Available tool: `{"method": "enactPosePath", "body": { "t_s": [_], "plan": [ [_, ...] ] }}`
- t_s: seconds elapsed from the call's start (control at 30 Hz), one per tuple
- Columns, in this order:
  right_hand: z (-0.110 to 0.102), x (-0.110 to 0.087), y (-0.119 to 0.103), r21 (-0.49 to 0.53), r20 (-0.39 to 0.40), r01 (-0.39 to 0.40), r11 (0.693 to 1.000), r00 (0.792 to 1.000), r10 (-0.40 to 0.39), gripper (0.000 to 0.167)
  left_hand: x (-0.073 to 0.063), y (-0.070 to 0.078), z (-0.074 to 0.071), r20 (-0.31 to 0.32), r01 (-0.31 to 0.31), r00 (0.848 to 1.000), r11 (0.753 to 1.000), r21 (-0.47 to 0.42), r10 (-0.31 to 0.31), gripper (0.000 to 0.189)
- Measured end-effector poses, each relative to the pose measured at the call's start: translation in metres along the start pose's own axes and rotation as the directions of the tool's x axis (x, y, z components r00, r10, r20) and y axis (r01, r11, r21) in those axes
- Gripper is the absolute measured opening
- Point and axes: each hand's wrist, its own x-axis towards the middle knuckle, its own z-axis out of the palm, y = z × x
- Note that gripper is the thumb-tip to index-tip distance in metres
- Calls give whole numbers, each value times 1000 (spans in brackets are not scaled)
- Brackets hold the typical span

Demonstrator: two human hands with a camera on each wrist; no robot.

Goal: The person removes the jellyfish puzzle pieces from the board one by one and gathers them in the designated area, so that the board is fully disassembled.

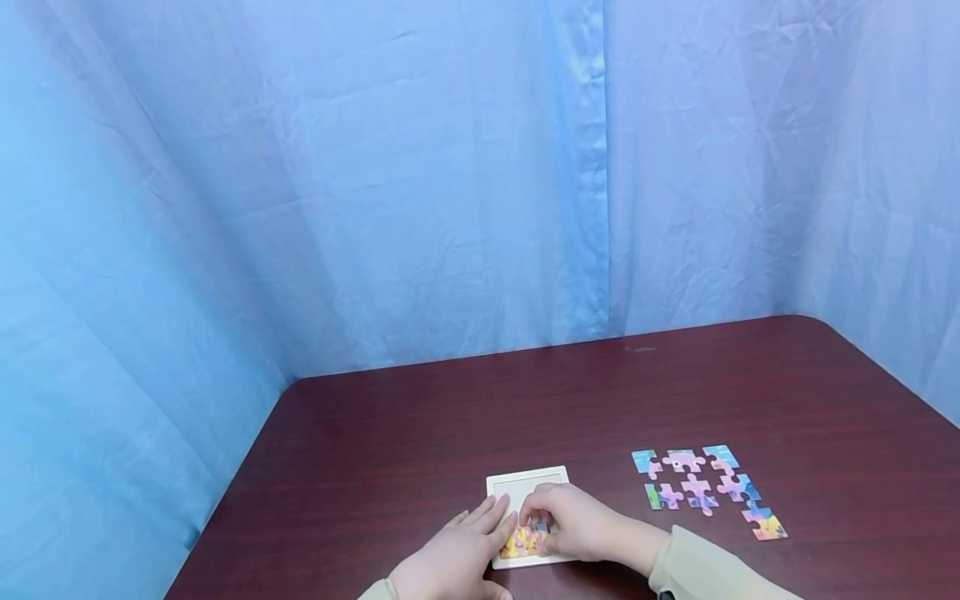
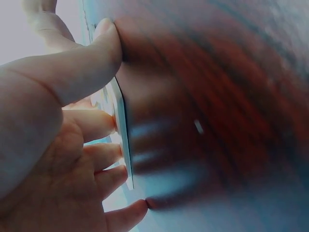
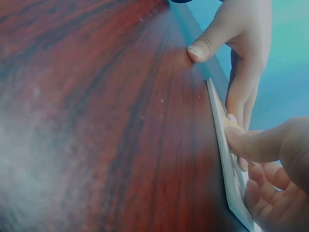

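Observation:
A white puzzle tray [image 1: 528, 476] lies flat near the table's front edge. Yellow, pink and blue puzzle pieces [image 1: 517, 546] fill part of its near end, and the far end is bare white. My left hand [image 1: 457, 550] rests with extended fingers over the tray's left side; in the left wrist view its fingertips touch the tray edge [image 2: 121, 121]. From the right, my right hand [image 1: 573, 521] reaches over the tray, fingers bent and thumb low, pinching a puzzle piece [image 1: 541, 527] at the assembled part. The fingers hide most of that piece.
Several loose puzzle pieces [image 1: 701, 492] lie spread face up on the dark red-brown table [image 1: 420, 433], right of the tray. One yellow-cornered piece [image 1: 769, 527] is nearest the front. Blue curtains [image 1: 450, 208] hang behind and beside the table.

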Motion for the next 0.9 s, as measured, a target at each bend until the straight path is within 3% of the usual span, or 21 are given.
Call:
{"method": "enactPosePath", "body": {
  "t_s": [0.33,0.57,0.9],
  "plan": [
    [-1,-3,1,73,-42,18,997,999,-15,29,0,0,-1,13,0,1000,1000,-4,0,84],
    [-4,-7,-1,199,-18,4,980,1000,0,22,-1,-1,1,-2,-3,1000,1000,-1,3,85],
    [-14,-12,5,264,-21,2,965,1000,3,14,0,1,-2,20,24,1000,998,-52,-23,85]
  ]
}}
